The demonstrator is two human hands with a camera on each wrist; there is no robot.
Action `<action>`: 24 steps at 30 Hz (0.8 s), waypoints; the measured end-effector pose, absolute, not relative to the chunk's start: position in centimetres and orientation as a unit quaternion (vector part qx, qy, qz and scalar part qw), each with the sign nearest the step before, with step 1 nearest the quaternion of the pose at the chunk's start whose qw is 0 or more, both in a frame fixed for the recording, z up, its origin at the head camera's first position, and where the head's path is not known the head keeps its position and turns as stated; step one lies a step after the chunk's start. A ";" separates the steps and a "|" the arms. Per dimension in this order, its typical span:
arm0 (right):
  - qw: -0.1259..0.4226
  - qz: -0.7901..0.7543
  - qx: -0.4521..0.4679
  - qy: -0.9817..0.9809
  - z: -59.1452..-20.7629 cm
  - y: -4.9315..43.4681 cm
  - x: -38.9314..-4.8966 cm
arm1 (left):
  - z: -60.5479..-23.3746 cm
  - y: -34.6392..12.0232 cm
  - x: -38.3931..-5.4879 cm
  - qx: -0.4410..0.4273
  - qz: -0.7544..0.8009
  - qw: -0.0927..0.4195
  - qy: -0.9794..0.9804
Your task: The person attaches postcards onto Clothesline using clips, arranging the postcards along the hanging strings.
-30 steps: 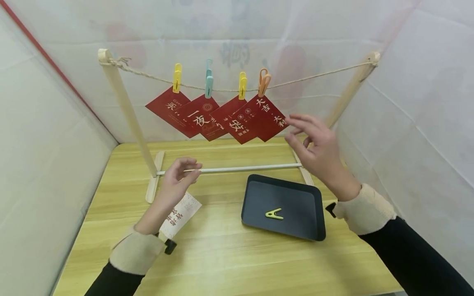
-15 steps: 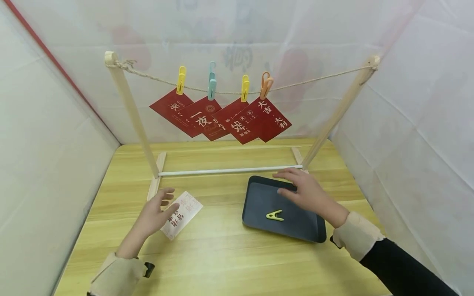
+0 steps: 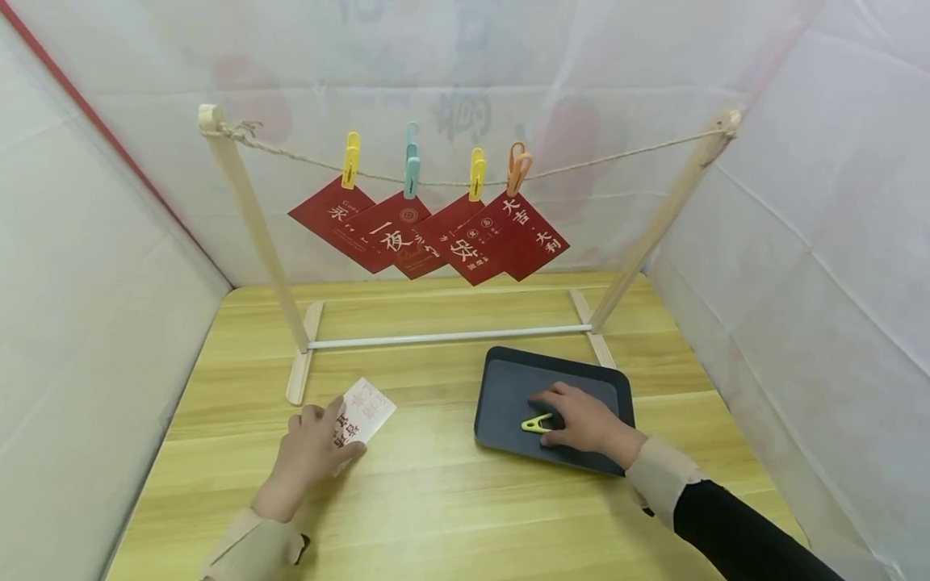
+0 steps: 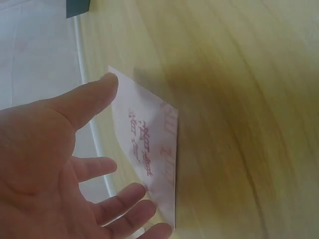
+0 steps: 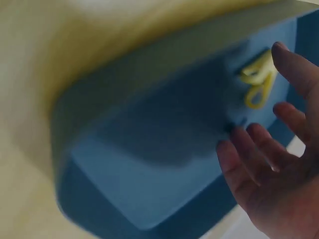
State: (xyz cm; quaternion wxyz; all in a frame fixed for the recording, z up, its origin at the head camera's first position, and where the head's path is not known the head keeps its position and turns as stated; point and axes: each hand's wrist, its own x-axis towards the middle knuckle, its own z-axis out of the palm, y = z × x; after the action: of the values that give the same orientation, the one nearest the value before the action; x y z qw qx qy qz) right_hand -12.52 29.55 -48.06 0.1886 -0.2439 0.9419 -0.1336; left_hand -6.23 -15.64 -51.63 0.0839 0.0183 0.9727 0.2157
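My left hand (image 3: 308,448) reaches over a pale card with red characters (image 3: 370,410) that lies on the table. In the left wrist view its thumb and fingers are spread apart over the card (image 4: 134,129), not closed on it. On the right, my right hand (image 3: 581,418) is low over a dark tray (image 3: 508,383). A yellow-green clothespin (image 3: 534,424) lies in that tray, between the thumb and fingers. The right wrist view shows those fingers loosely spread around the clothespin (image 5: 259,74), without a pinch.
Behind stands a wooden frame (image 3: 254,234) with a twine line (image 3: 610,163). Several red cards (image 3: 541,242) hang from it by yellow, blue and orange clothespins (image 3: 518,169). A white rod (image 3: 443,337) joins the frame's feet. White cloth walls enclose the table.
Both hands have come down: the left from above the table to the pale card, the right from beside the hanging red cards into the tray at the clothespin.
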 end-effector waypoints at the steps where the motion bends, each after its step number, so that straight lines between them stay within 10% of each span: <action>1: 0.183 -0.136 -0.240 0.944 -48.4 29.6 -12.4 | -51.7 -15.6 -6.2 0.021 0.214 0.077 0.974; 24: 0.111 -0.134 -0.217 0.961 -51.0 29.8 -12.0 | -51.9 -15.8 -6.5 0.021 0.308 0.097 0.946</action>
State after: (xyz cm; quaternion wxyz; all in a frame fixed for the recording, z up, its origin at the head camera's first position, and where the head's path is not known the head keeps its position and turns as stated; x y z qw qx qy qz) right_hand -11.99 29.85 -51.00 0.1105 -0.2168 0.9606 -0.1342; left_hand -6.46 -15.82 -51.87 0.0971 0.0206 0.9461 0.3083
